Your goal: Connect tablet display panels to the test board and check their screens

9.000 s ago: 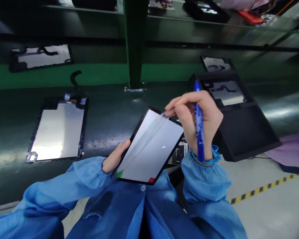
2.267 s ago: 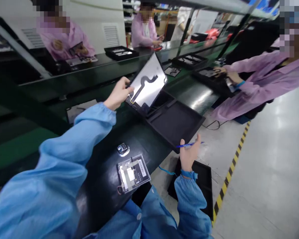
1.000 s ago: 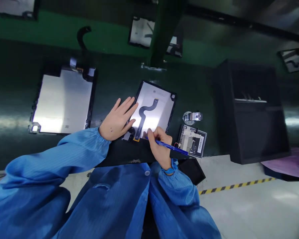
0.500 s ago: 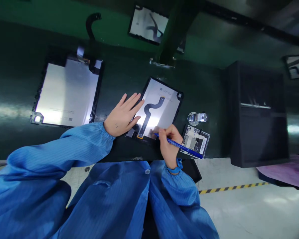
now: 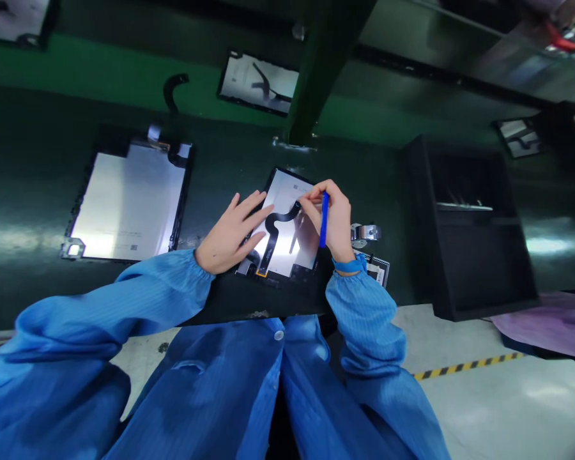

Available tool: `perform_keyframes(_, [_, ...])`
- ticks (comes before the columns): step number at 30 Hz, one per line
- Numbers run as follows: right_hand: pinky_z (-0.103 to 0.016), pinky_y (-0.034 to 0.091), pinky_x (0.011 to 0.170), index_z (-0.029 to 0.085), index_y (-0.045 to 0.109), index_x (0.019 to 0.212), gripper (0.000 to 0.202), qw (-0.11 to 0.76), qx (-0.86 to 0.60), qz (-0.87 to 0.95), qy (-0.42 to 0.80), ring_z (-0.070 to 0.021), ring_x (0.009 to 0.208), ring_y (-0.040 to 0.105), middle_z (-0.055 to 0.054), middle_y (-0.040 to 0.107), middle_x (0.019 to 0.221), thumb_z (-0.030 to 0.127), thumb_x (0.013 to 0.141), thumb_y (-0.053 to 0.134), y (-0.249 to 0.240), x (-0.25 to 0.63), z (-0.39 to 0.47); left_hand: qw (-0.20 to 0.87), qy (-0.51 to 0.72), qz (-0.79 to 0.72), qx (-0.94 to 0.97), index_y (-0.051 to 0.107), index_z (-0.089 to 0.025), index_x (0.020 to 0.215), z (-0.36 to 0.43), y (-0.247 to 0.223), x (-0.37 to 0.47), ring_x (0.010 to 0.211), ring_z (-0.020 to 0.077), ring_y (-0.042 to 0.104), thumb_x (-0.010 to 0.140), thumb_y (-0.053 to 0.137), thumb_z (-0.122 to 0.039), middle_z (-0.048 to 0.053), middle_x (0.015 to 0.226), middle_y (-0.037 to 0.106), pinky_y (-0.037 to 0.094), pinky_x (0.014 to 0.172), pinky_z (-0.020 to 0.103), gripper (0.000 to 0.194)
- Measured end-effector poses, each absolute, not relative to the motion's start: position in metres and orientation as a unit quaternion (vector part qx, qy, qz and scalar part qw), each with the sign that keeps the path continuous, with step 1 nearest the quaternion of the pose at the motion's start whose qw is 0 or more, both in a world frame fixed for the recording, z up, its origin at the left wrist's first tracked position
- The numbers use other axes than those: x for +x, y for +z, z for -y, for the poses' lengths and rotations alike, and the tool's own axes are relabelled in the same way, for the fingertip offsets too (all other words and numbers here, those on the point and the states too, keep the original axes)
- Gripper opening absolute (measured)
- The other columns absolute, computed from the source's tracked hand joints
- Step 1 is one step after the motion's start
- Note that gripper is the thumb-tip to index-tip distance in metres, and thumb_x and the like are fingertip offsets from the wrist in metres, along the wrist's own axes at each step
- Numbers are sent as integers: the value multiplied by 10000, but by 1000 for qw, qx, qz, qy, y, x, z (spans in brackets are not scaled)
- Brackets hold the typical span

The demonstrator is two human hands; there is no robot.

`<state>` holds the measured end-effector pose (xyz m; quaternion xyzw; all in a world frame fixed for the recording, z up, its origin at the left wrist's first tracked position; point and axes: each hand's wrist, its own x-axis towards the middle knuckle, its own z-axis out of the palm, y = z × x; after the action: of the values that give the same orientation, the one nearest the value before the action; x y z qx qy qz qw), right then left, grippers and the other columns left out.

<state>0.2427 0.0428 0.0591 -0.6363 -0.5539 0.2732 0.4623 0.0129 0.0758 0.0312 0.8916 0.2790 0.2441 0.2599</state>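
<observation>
My left hand point(image 5: 234, 233) lies with fingers spread over the left edge of a display panel point(image 5: 282, 186), whose silvery back faces up. A black S-shaped ribbon cable point(image 5: 271, 239) runs across that panel from an orange connector at its lower edge. My right hand point(image 5: 333, 214) is closed around a slim blue pen-shaped tool point(image 5: 324, 220), which stands up between the fingers. Its thumb and fingertips meet at the cable's upper end; whether they pinch it I cannot tell. Right of this hand lie a round metal piece with a strap point(image 5: 367, 232) and a small circuit board point(image 5: 378, 268), partly hidden.
At left lies a larger panel point(image 5: 124, 204), with a black cable point(image 5: 169, 92) curling up from its top. Another panel point(image 5: 239, 80) rests behind, beside a green post point(image 5: 311, 83). A black open box point(image 5: 479, 255) stands at right, near a pink cloth point(image 5: 551, 322).
My right hand has moved up the panel from its lower edge to the ribbon cable's upper end. The blue tool has swung upright. My left hand stays on the panel; the view has shifted.
</observation>
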Motion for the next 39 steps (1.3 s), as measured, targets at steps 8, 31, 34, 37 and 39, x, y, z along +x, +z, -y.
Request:
perform_keyframes(8, [-293,528,705,252,364,769,382,562,-521,560,315,-105,691,587,28,633,821,398,888,696,110,235,3,654,211,-232,688,812,-244,996,-93,92,56,918,238,747,832,749,-358,35,945,799,601,864,352,209])
perform_keyframes(31, [-419,498,783,129,707,1149,404,166,-930,294,-144,-340,912,714,-199,757,1004,413,947,504,33,388,165,549,192,-266,768,803,-189,840,-52,84,98,675,158,652,719,827,-375,57,824,761,590,655,274,223])
perform_keyframes(34, [-435,519,791,152,714,1125,385,196,-922,295,-157,-341,925,722,-183,759,1046,428,952,508,41,358,173,495,196,-249,809,794,-181,850,-43,76,105,666,156,640,778,787,-394,60,829,753,554,608,265,226])
perform_keyframes(37, [-464,528,937,205,703,1098,289,288,-879,342,-168,-311,1097,691,-136,724,1214,369,968,504,48,335,164,442,194,-230,845,784,-184,868,-36,69,110,659,153,631,828,748,-365,49,812,742,527,614,272,189])
perform_keyframes(39, [-458,501,1048,233,685,1096,240,342,-834,419,-107,-267,1209,648,-100,690,1298,327,976,498,47,324,150,415,197,-224,860,778,-184,875,-33,65,113,656,152,628,842,736,-350,46,817,738,519,618,277,174])
